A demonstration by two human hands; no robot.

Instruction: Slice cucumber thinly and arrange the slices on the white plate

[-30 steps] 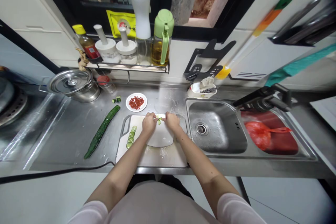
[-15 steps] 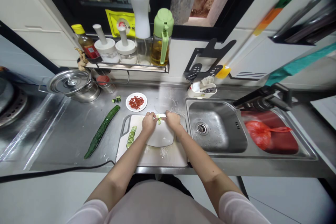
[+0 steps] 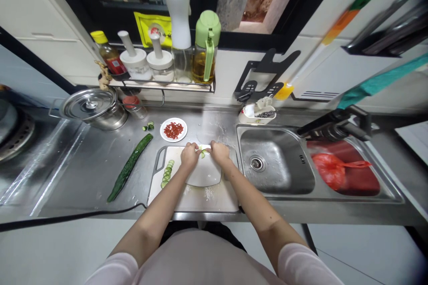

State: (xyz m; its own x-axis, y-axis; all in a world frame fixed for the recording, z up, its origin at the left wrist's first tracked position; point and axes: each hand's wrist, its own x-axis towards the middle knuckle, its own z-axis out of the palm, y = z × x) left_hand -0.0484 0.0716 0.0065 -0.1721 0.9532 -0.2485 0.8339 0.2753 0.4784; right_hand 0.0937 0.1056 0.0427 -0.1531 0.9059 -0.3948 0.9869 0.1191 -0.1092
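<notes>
My left hand (image 3: 190, 156) and my right hand (image 3: 220, 154) are side by side at the far rim of a white plate (image 3: 203, 176), fingers closed. Between their fingertips are thin pale-green cucumber slices (image 3: 202, 153), which both hands pinch at the plate's edge. The plate rests on a white cutting board (image 3: 200, 200) with a grey border. Left of my left hand, an overlapping row of cucumber slices (image 3: 167, 173) lies on the board. A whole cucumber (image 3: 130, 167) lies on the steel counter farther left.
A small white dish (image 3: 163, 135) of chopped red pieces stands behind the board, beside cucumber ends (image 3: 148, 126). At the back left is a lidded pot (image 3: 96, 109). The sink (image 3: 281, 164) is right of the board, with a red bag (image 3: 329, 171) in the second basin. Bottles line a rack (image 3: 167, 85).
Almost nothing differs. Both hands stay at the plate's far rim with the cucumber slices between them; only a very slight shift of the fingers shows.
</notes>
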